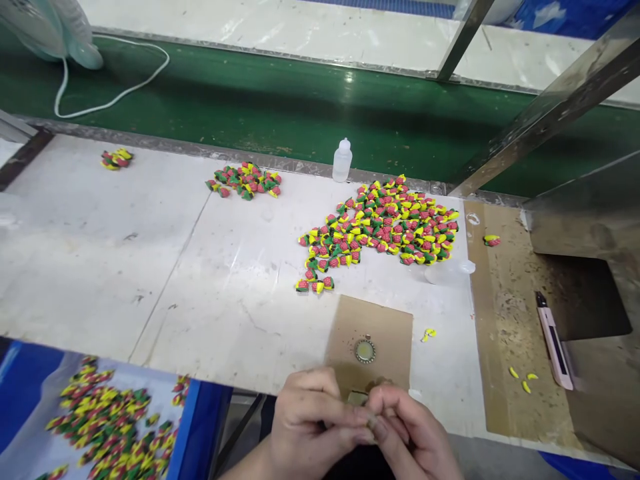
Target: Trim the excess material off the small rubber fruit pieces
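Pinching a mostly hidden piece (371, 422) in fingers (340, 413) of left hand (313, 417) and right hand (415, 430) at near edge of tabletop (250, 280).

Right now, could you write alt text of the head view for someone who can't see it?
A person's left grip and right grip, both bare hands, meet as if pinching something too small to identify, at the edge of a white table. Beyond lie cardboard bearing a round disc, heaped red, yellow and green pieces, and an upright bottle.

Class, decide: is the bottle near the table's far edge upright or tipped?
Upright: the bottle stands on its base, cap uppermost.
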Demonstrator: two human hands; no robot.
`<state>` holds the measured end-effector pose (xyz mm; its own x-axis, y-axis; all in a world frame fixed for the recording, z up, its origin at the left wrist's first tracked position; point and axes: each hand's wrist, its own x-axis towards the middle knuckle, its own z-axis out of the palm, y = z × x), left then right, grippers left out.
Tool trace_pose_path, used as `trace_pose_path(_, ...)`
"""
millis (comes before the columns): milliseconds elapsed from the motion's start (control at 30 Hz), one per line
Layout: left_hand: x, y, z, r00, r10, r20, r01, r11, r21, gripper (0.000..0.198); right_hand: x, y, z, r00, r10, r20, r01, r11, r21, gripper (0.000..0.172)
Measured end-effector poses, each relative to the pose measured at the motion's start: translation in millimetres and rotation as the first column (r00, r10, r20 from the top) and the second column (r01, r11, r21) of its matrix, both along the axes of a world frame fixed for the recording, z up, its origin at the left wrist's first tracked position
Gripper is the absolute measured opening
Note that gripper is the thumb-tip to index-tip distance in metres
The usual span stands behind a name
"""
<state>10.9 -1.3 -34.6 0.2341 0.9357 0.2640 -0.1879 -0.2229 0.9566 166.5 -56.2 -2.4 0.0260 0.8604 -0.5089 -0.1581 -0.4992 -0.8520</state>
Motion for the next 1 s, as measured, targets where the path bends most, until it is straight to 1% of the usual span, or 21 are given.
trace_pose_path(100, 2, -2, -1.3, 0.999, 0.019, -0.038, -0.019, 1.0, 0.004, 0.007, 3, 7, 4.4, 0.994, 0.048, -0.098, -0.057, 0.994, -0.091, 0.059)
trace_pose_path(167, 2, -1, 0.5, 0.998, 0.014, -0.067, -0.011, 0.999, 0.036, 0.006, 5, 10, 5.2, 0.979, 0.068, -0.192, -0.096, 0.985, -0.143, 0.061)
trace_pose_path(200, 1, 0, 2.1, 0.996, 0.004, -0.089, 0.002, 0.998, 0.059, 0.009, 6, 11, 4.6, 0.964, 0.07, -0.255, -0.115, 0.979, -0.166, 0.061)
trace_pose_path(267, -2, 1, 5.5, 0.99, -0.011, -0.143, 0.023, 0.996, 0.082, 0.025, 9, 11, 1.4, 0.914, 0.053, -0.402, -0.157, 0.961, -0.229, 0.061)
trace_pose_path(333, -8, 1, 7.5, 0.981, -0.01, -0.193, 0.013, 1.0, 0.014, 0.038, 16, 10, -3.6, 0.886, 0.025, -0.463, -0.165, 0.95, -0.264, 0.06)
trace_pose_path(367, -12, 0, 7.7, 0.977, -0.012, -0.213, 0.002, 0.999, -0.045, 0.04, 20, 11, -6.1, 0.908, 0.032, -0.419, -0.14, 0.963, -0.229, 0.057)
trace_pose_path(400, -16, 0, 7.3, 0.973, -0.018, -0.229, -0.007, 0.994, -0.109, 0.04, 26, 12, -8.2, 0.951, 0.058, -0.305, -0.107, 0.983, -0.147, 0.053)
trace_pose_path(433, -20, 0, 6.4, 0.971, -0.027, -0.239, -0.014, 0.986, -0.167, 0.042, 33, 15, -9.7, 0.988, 0.093, -0.124, -0.095, 0.995, -0.01, 0.046)
trace_pose_path(467, -24, 0, 5.2, 0.969, -0.03, -0.243, -0.022, 0.978, -0.209, 0.046, 39, 19, -10.5, 0.988, 0.118, 0.102, -0.134, 0.977, 0.165, 0.037)
trace_pose_path(500, -28, 1, 3.9, 0.968, -0.022, -0.248, -0.036, 0.973, -0.228, 0.049, 46, 24, -10.5, 0.934, 0.117, 0.337, -0.233, 0.915, 0.328, 0.028)
trace_pose_path(533, -32, 3, 2.9, 0.966, -0.007, -0.258, -0.054, 0.972, -0.23, 0.05, 52, 30, -10.1, 0.834, 0.085, 0.546, -0.371, 0.818, 0.439, 0.02)
trace_pose_path(567, -36, 6, 2.3, 0.963, 0.016, -0.27, -0.076, 0.973, -0.217, 0.047, 57, 36, -9.3, 0.709, 0.037, 0.705, -0.517, 0.707, 0.482, 0.016)
trace_pose_path(600, -39, 9, 2.1, 0.958, 0.039, -0.284, -0.096, 0.977, -0.19, 0.041, 61, 42, -8.4, 0.584, -0.019, 0.812, -0.642, 0.602, 0.476, 0.015)
trace_pose_path(633, -41, 12, 2.4, 0.951, 0.059, -0.302, -0.11, 0.982, -0.154, 0.033, 64, 48, -7.7, 0.464, -0.066, 0.883, -0.741, 0.518, 0.428, 0.016)
trace_pose_path(667, -44, 16, 3.1, 0.944, 0.078, -0.321, -0.119, 0.986, -0.113, 0.027, 65, 53, -7.2, 0.354, -0.1, 0.93, -0.811, 0.463, 0.358, 0.018)
trace_pose_path(700, -46, 19, 4.1, 0.935, 0.1, -0.341, -0.134, 0.988, -0.077, 0.024, 66, 57, -7.0, 0.262, -0.117, 0.958, -0.858, 0.427, 0.287, 0.022)
trace_pose_path(733, -47, 22, 5.1, 0.924, 0.127, -0.359, -0.155, 0.987, -0.05, 0.021, 66, 60, -7.0, 0.191, -0.125, 0.974, -0.888, 0.401, 0.226, 0.026)
trace_pose_path(800, -50, 25, 6.5, 0.905, 0.171, -0.389, -0.198, 0.98, -0.03, 0.019, 64, 65, -7.0, 0.108, -0.127, 0.986, -0.918, 0.367, 0.147, 0.032)
trace_pose_path(833, -51, 25, 6.6, 0.903, 0.175, -0.391, -0.21, 0.977, -0.049, 0.019, 63, 67, -6.8, 0.089, -0.126, 0.988, -0.926, 0.354, 0.129, 0.034)
trace_pose_path(900, -53, 23, 5.2, 0.919, 0.162, -0.361, -0.224, 0.965, -0.137, 0.02, 61, 69, -5.8, 0.066, -0.129, 0.989, -0.937, 0.334, 0.106, 0.038)
trace_pose_path(1000, -57, 19, 0.2, 0.96, 0.163, -0.226, -0.232, 0.917, -0.325, 0.021, 58, 70, -3.7, 0.039, -0.124, 0.991, -0.946, 0.316, 0.077, 0.04)
